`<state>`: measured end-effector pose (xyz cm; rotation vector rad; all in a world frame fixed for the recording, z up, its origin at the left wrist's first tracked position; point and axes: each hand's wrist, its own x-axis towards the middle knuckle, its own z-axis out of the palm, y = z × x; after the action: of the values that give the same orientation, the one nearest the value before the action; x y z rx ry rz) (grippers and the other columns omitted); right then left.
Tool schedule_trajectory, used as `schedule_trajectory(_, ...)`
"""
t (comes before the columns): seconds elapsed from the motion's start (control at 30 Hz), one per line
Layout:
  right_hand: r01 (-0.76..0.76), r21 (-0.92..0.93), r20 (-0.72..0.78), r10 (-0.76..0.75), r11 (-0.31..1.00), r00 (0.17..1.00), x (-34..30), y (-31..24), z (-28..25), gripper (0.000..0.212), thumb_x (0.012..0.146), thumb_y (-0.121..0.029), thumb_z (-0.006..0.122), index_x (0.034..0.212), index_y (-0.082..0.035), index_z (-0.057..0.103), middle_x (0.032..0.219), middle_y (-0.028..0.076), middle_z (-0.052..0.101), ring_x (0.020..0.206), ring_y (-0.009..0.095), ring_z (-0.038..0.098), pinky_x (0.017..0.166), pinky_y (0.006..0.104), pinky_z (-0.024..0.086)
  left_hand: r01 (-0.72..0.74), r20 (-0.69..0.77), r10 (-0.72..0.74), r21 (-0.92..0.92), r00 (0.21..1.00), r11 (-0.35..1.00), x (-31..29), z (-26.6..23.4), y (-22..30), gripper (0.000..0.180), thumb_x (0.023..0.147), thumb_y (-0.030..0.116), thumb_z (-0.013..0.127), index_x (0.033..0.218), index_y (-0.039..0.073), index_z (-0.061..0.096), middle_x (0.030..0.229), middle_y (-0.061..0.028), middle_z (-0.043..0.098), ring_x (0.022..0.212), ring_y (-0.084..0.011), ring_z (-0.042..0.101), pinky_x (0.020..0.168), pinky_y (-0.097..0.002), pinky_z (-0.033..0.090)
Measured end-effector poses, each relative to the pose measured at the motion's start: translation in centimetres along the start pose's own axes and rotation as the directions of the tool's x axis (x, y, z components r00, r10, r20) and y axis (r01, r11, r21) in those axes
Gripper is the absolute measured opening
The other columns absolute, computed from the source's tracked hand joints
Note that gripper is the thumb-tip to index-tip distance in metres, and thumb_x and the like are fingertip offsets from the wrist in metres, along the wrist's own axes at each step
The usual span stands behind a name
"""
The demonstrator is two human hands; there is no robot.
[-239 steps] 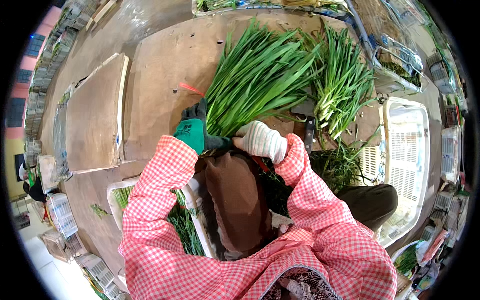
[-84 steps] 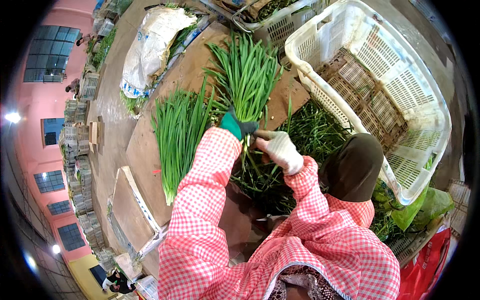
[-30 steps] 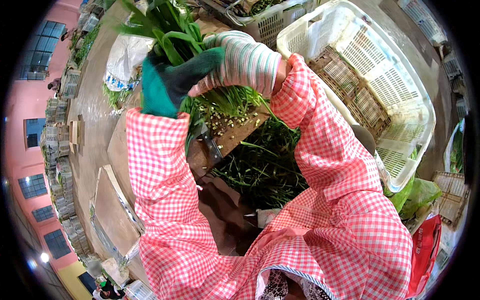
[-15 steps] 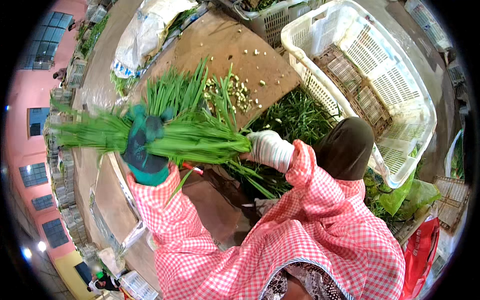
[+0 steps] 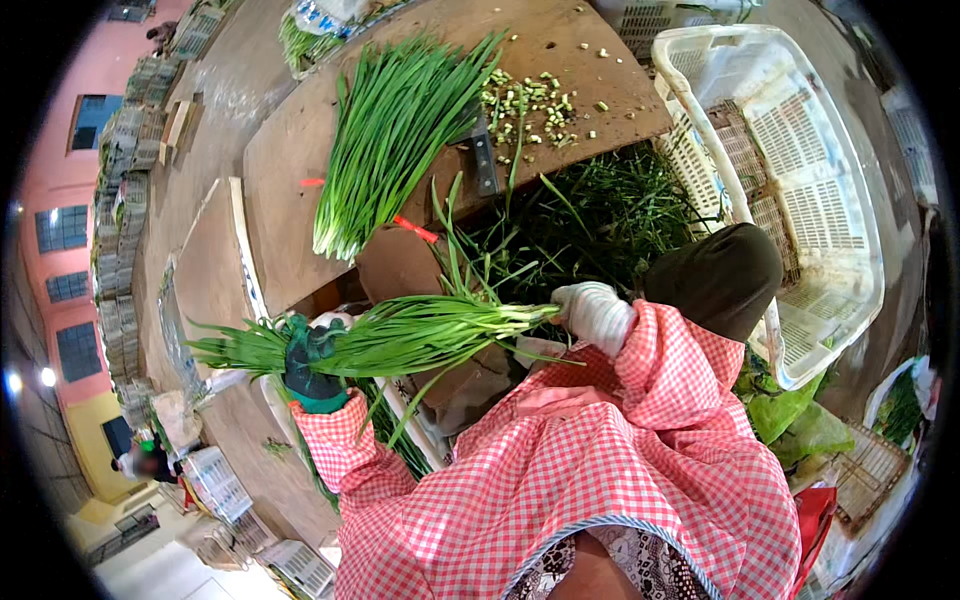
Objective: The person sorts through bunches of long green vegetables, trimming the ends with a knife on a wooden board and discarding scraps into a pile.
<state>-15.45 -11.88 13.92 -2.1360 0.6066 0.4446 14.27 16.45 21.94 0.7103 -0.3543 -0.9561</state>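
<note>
A loose bunch of garlic chives (image 5: 430, 330) stretches sideways above my lap. My left hand (image 5: 312, 358), in a dark green glove, is wrapped round its leafy part. At the pale stem ends, my right hand (image 5: 593, 315), in a white striped glove, is closed on the bunch. A few leaves stick up and hang down out of it. Beyond my hands, a larger pile of garlic chives (image 5: 395, 140) lies on a brown board (image 5: 285, 215). Beside that pile rests a knife (image 5: 484, 160) with a dark handle, its blade partly hidden. One red tie (image 5: 415, 228) lies near the pile's stem ends.
Cut stem pieces (image 5: 535, 110) are scattered over the board's far right. Dark green trimmings (image 5: 590, 215) heap up below its edge. A large white plastic basket (image 5: 840, 220) stands at my right, beside my knee (image 5: 715, 280). Stacked crates (image 5: 125, 230) line the pink wall at left.
Both hands have brought the bunch down from over the board toward my lap. The pile on the board and the knife now show fully or nearly so. My view has shifted too.
</note>
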Motion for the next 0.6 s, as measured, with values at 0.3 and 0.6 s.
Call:
schedule_trajectory(0.3,-0.09,0.17,-0.181,0.12,0.981,0.976,-0.3,1.7,-3.1,0.069,0.074,-0.051,0.066,0.128,-0.011,0.049,0.087,0.015,0.066,0.082,0.022,0.064,0.072,0.0324,0.047,0.082,-0.264,-0.016,0.241,0.964,0.967,-4.6,1.1,0.5,0.028,0.093,0.016,0.048,0.119,0.005,0.051,0.121,-0.012,0.053,0.111,-0.0242,0.05,0.097,-0.0459,0.04)
schedule_trajectory(0.6,0.176,0.305,-0.02,-0.179,0.936,0.984,6.4,-7.7,1.1,0.062,0.074,-0.049,0.062,0.115,-0.002,0.055,0.093,0.025,0.062,0.09,0.037,0.06,0.079,0.0391,0.048,0.023,-0.402,0.154,0.403,0.902,0.915,-10.9,3.3,-5.0,0.03,0.073,0.005,0.069,0.101,0.007,0.059,0.098,-0.0103,0.061,0.092,-0.0255,0.058,0.086,-0.0433,0.046)
